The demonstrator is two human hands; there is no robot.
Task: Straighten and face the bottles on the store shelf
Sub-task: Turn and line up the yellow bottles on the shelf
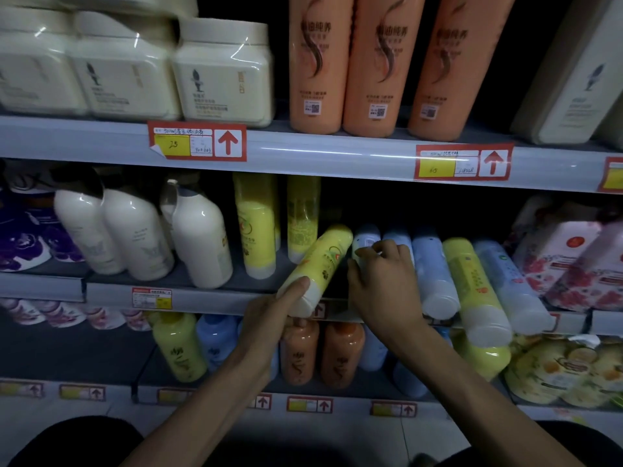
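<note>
A yellow bottle (320,264) with a white cap leans far to the right on the middle shelf (209,299), its cap end out over the shelf's front edge. My left hand (273,315) grips it at the cap end. My right hand (381,281) rests its fingers on a pale blue bottle (365,241) just right of the tilted one; the grip is partly hidden. Two more yellow bottles (256,227) stand upright behind on the left. Blue and yellow bottles (472,284) lean forward to the right.
White bottles (199,241) stand left on the middle shelf, floral packs (573,264) at its right end. Orange bottles (381,62) and cream jars (222,72) fill the top shelf. The lower shelf holds yellow, blue and orange bottles (303,355). Price tags line the shelf edges.
</note>
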